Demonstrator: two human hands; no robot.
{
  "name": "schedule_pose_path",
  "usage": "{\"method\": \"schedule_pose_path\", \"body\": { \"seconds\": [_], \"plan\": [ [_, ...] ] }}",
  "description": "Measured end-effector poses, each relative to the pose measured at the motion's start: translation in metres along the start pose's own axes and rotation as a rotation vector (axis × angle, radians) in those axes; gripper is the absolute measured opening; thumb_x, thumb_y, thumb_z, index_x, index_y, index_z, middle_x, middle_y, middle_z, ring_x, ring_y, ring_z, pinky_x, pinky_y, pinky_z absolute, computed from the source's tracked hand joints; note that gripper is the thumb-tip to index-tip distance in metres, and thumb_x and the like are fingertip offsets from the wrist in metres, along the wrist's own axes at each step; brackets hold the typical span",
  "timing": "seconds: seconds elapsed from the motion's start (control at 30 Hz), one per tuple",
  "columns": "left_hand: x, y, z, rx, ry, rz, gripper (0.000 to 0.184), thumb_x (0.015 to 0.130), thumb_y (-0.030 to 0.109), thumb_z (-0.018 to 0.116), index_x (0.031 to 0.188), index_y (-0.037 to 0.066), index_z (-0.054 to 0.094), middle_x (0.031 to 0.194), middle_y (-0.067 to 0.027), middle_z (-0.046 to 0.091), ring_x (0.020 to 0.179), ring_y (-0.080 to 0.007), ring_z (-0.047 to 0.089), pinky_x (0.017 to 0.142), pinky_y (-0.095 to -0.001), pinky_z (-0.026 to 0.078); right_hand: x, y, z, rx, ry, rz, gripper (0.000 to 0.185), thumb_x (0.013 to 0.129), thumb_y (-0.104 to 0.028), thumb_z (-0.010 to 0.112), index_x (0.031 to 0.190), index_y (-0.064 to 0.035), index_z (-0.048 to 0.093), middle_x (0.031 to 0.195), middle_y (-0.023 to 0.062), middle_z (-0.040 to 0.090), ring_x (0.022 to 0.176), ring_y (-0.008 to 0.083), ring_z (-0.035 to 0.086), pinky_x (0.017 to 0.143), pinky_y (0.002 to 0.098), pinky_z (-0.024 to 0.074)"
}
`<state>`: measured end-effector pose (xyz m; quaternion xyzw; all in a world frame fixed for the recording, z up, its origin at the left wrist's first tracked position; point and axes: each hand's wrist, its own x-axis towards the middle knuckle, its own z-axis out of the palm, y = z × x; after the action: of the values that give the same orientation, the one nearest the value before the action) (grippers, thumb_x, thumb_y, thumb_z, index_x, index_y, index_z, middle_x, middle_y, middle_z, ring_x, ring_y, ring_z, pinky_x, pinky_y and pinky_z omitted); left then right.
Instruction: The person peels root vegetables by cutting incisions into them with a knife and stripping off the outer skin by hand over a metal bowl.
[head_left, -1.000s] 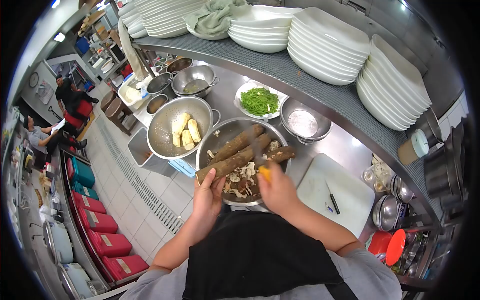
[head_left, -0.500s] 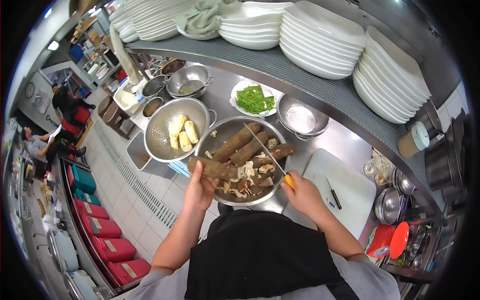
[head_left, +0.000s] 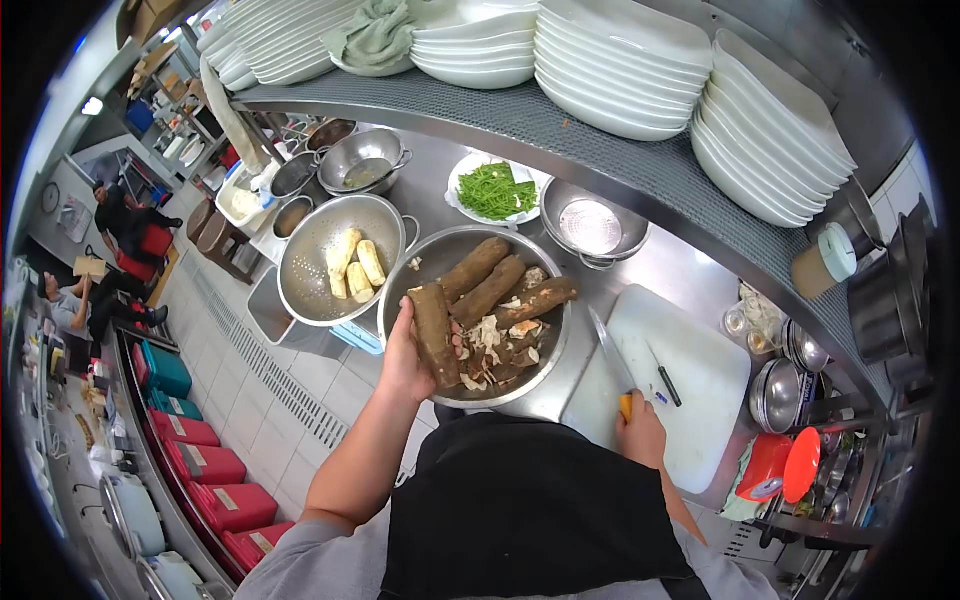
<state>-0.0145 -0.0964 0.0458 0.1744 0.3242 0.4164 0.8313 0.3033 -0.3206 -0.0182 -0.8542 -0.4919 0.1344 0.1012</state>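
My left hand point(head_left: 405, 358) is closed round a thick brown root vegetable point(head_left: 432, 335), held steeply tilted over the left side of a steel bowl point(head_left: 559, 358). In that bowl lie several more brown roots point(head_left: 487, 290) and pale and brown peelings point(head_left: 490, 352). Above the white cutting board point(head_left: 690, 330), my right hand point(head_left: 641, 432) grips the yellow handle of a long knife point(head_left: 612, 352). Its blade points away from me, beside the bowl. A small black-handled knife point(head_left: 669, 386) lies on the board.
A colander point(head_left: 318, 225) with several peeled pieces point(head_left: 355, 265) stands left of the bowl. Behind are a plate of chopped greens point(head_left: 492, 190) and a steel strainer point(head_left: 595, 222). A shelf point(head_left: 480, 118) with stacked white dishes overhangs the counter. Two people sit far left.
My right hand has moved the knife from over the bowl to the right, above the board. The root in my left hand has turned from nearly level to steeply tilted.
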Motion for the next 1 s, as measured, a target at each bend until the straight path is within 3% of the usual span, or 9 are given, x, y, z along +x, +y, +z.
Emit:
{"method": "schedule_pose_path", "body": {
  "seconds": [0.1,0.17,0.23,0.27,0.5,0.67,0.73,0.87,1.0],
  "plan": [
    [0.002,-0.003,0.007,0.124,0.176,0.017,0.055,0.101,0.054,0.051,0.128,0.006,0.053,0.104,-0.0125,0.063,0.091,-0.0232,0.064,0.081,-0.0377,0.054,0.008,0.008,-0.006,-0.031,0.064,-0.069,0.052,0.086,-0.018,0.068,0.134,-0.0046,0.053,0.112,0.0226,0.061,0.102,0.0396,0.062,0.086,0.0494,0.0520],
    [0.002,-0.006,0.003,0.247,0.095,0.127,0.059,0.092,0.032,0.072,0.136,0.003,0.045,0.119,-0.0164,0.061,0.105,-0.0255,0.062,0.092,-0.0413,0.052,0.023,0.019,-0.014,-0.054,0.149,-0.171,0.053,0.084,-0.016,0.069,0.134,-0.0045,0.055,0.117,0.0229,0.059,0.108,0.0392,0.059,0.091,0.0486,0.0504],
    [0.004,-0.015,0.010,0.646,0.266,0.278,0.067,0.086,0.027,0.080,0.136,0.000,0.044,0.122,-0.0189,0.060,0.109,-0.0239,0.061,0.094,-0.0386,0.051,0.042,0.029,-0.023,-0.093,0.316,-0.048,0.054,0.082,-0.012,0.069,0.134,-0.0044,0.058,0.118,0.0219,0.057,0.113,0.0390,0.055,0.098,0.0478,0.0465],
    [0.003,-0.014,0.014,0.768,0.264,0.357,0.070,0.083,0.017,0.083,0.135,-0.005,0.043,0.115,-0.0168,0.062,0.097,-0.0192,0.064,0.083,-0.0337,0.055,0.049,0.036,-0.025,-0.087,0.316,-0.080,0.054,0.082,-0.012,0.069,0.134,-0.0044,0.058,0.118,0.0219,0.057,0.113,0.0390,0.055,0.098,0.0478,0.0465],
    [0.018,-0.013,0.003,0.776,0.179,0.339,0.079,0.089,0.044,0.075,0.140,-0.007,0.041,0.123,-0.0200,0.061,0.113,-0.0227,0.061,0.085,-0.0302,0.054,0.068,0.055,-0.016,-0.211,0.075,-0.089,0.052,0.081,-0.006,0.062,0.132,-0.0024,0.057,0.112,0.0212,0.057,0.111,0.0385,0.056,0.093,0.0464,0.0498],
    [0.000,-0.001,0.008,0.355,0.035,0.062,0.059,0.098,0.025,0.066,0.145,0.001,0.039,0.126,-0.0136,0.059,0.113,-0.0214,0.061,0.089,-0.0380,0.057,0.071,0.067,-0.009,-0.057,0.096,-0.026,0.045,0.078,0.000,0.057,0.123,0.0006,0.058,0.110,0.0251,0.056,0.098,0.0414,0.059,0.088,0.0482,0.0499],
    [-0.004,-0.002,0.008,0.309,0.030,0.078,0.058,0.099,0.029,0.065,0.144,0.003,0.040,0.125,-0.0129,0.059,0.110,-0.0209,0.062,0.088,-0.0375,0.058,0.078,0.087,0.006,0.064,0.318,-0.166,0.033,0.085,-0.003,0.058,0.118,0.0002,0.057,0.089,0.0211,0.059,0.076,0.0328,0.061,0.071,0.0431,0.0499],
    [0.000,0.000,-0.003,0.275,0.019,0.005,0.056,0.102,0.039,0.059,0.145,0.007,0.040,0.123,-0.0112,0.060,0.103,-0.0204,0.064,0.086,-0.0380,0.058,0.074,0.037,-0.043,0.471,0.085,-0.032,0.030,0.096,-0.019,0.064,0.123,-0.0061,0.058,0.057,0.0052,0.049,0.051,0.0142,0.048,0.051,0.0335,0.0401],
    [0.010,-0.008,-0.018,0.137,-0.030,-0.148,0.058,0.104,0.043,0.054,0.146,0.007,0.039,0.125,-0.0120,0.059,0.105,-0.0216,0.064,0.088,-0.0372,0.057,0.074,-0.027,-0.061,0.626,-0.080,-0.184,0.034,0.098,-0.018,0.063,0.129,-0.0064,0.057,0.062,0.0045,0.050,0.053,0.0124,0.049,0.052,0.0322,0.0419]
  ]
}}
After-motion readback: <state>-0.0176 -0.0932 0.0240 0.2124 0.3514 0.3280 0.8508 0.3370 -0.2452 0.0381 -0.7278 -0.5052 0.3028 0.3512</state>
